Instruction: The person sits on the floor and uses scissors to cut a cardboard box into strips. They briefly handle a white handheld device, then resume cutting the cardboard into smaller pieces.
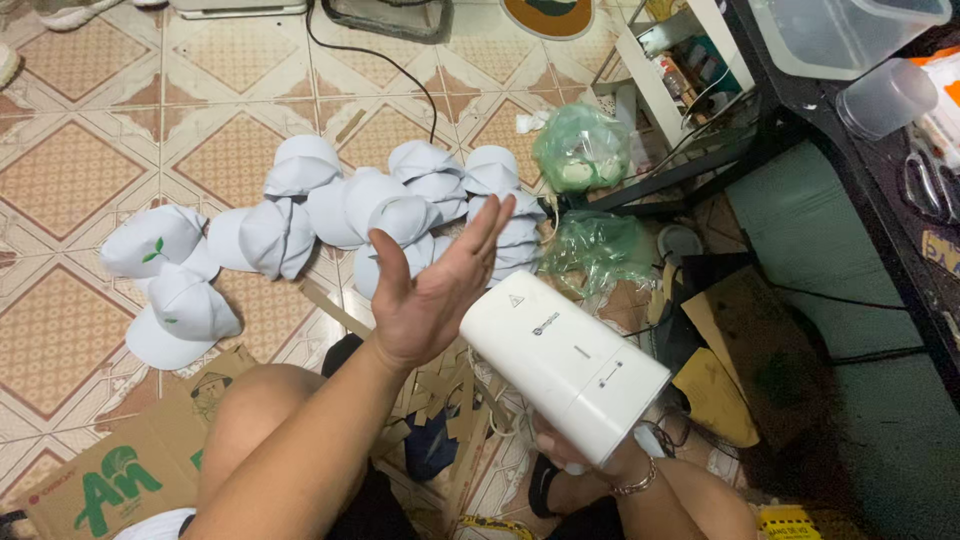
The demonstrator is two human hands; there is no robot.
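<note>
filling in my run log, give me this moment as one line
left hand: open, raised beside white device | right hand: holds device from below | white caps on tiled floor

- Patterned beige-and-brown ceramic floor tiles (90,170) underfoot.
- Black desk (900,190) along the right, black cable (390,65) trailing across the floor.
- White open shelf unit (665,75) behind it.
- Flattened brown cardboard (745,330) below the desk.

Patterned tile floor (90,120), white caps (350,205), flattened cardboard (110,480), green bags (583,150)

cardboard box (110,480) | bottom left, flattened (brown, green print) | yellow package (790,522) | bottom right edge
</note>
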